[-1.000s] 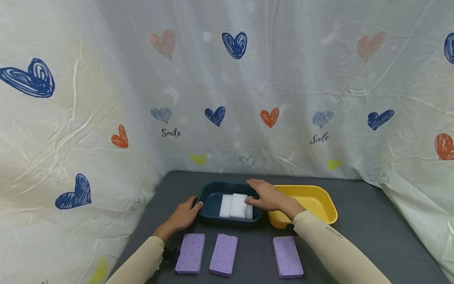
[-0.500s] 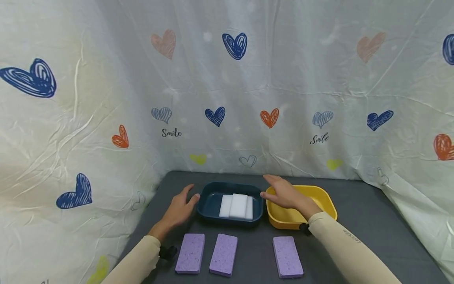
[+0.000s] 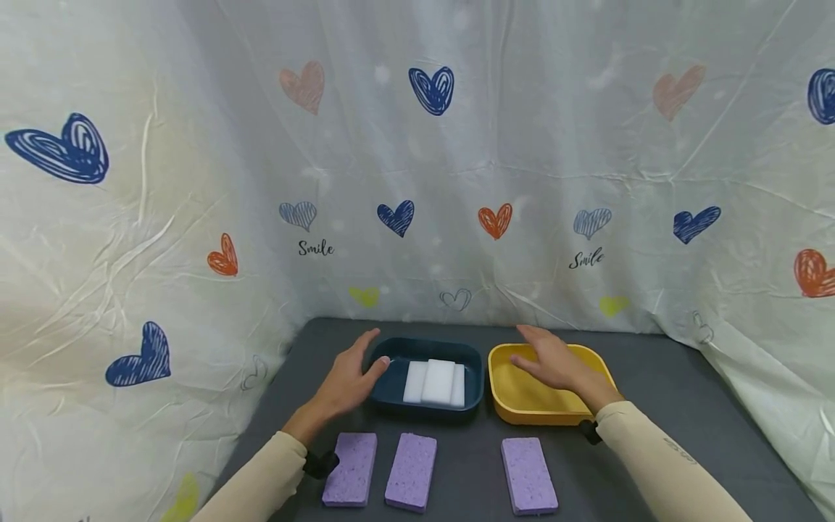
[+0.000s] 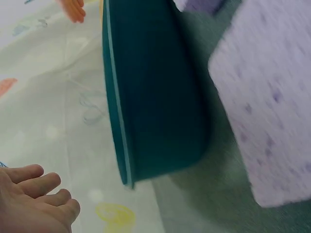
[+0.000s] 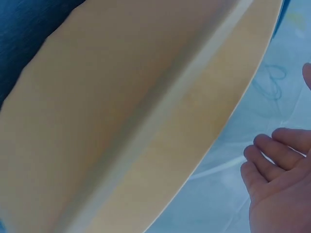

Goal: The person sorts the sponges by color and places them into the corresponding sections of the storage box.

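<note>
In the head view my left hand [image 3: 347,380] hovers by the left end of a dark blue tub [image 3: 427,407], thumb and fingers spread, holding nothing. Several white sponge blocks [image 3: 438,382] lie side by side inside that tub. My right hand [image 3: 554,360] is over the yellow tub [image 3: 541,417], fingers extended and palm turned toward the left. Nothing shows inside the part of the yellow tub in sight; the hand and forearm cover some of it. The left wrist view has the left hand [image 4: 36,201] apart from the blue tub wall [image 4: 155,97].
Three purple sponges lie along the near side of the dark grey table [image 3: 470,464]: a left one [image 3: 352,471], a middle one [image 3: 411,473] and a right one [image 3: 529,475]. A white curtain [image 3: 548,145] printed with hearts hangs behind and at both sides.
My left hand has let go of the blue tub's left rim, lifted off, then come back rightward near it. My right hand has moved right, from above the white sponge blocks to over the yellow tub.
</note>
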The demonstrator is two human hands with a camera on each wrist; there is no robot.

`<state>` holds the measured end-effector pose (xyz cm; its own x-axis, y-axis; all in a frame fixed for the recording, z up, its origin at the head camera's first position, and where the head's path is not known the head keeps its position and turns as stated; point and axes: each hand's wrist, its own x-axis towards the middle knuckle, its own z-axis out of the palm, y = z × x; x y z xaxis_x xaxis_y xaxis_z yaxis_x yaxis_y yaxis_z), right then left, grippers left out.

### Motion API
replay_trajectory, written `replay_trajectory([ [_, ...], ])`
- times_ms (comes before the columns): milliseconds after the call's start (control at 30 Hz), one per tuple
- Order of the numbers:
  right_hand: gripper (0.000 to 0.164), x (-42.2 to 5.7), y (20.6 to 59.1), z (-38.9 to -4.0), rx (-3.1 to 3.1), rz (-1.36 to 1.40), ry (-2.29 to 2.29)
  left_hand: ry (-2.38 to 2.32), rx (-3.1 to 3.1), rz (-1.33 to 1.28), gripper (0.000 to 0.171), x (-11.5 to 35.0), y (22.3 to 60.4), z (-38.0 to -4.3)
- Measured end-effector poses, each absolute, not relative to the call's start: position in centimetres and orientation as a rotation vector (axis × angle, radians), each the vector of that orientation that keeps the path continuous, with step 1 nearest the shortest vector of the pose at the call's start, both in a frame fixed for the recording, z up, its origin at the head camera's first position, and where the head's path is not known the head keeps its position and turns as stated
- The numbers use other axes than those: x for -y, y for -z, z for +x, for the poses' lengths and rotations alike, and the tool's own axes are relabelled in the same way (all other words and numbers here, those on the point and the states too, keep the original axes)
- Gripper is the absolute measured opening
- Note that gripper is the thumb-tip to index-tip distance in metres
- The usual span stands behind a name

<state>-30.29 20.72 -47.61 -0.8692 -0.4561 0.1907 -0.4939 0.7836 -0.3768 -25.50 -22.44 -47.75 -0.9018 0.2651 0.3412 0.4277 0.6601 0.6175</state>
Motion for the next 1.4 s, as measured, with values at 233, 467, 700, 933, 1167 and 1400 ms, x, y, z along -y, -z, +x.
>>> replay_trajectory([
  [233, 0.075, -22.9, 47.9, -29.8, 2.892, 0.65, -0.649, 1.096, 2.672, -0.702, 0.073, 20.8, 46.7, -24.7],
  [467, 0.073, -24.9, 48.8, -29.3, 2.888, 0.528, -0.604, 1.109, 2.732, -0.8, 0.078, 19.1, 46.1, -23.3],
  [700, 0.072, -26.4, 49.4, -28.6, 2.884, 0.42, -0.595, 1.106, 2.75, -0.892, 0.08, 17.1, 46.0, -22.4],
  [933, 0.069, -28.1, 50.1, -28.1, 2.883, 0.322, -0.614, 1.089, 2.769, -1.038, 0.079, 15.0, 46.4, -21.9],
  [1167, 0.067, -29.6, 50.5, -27.6, 2.861, 0.29, -0.657, 1.044, 2.828, -1.17, 0.082, 13.0, 46.5, -21.1],
  [1400, 0.065, -30.6, 51.1, -27.3, 2.888, 0.261, -0.669, 0.987, 2.853, -1.286, 0.083, 11.3, 47.1, -20.8],
])
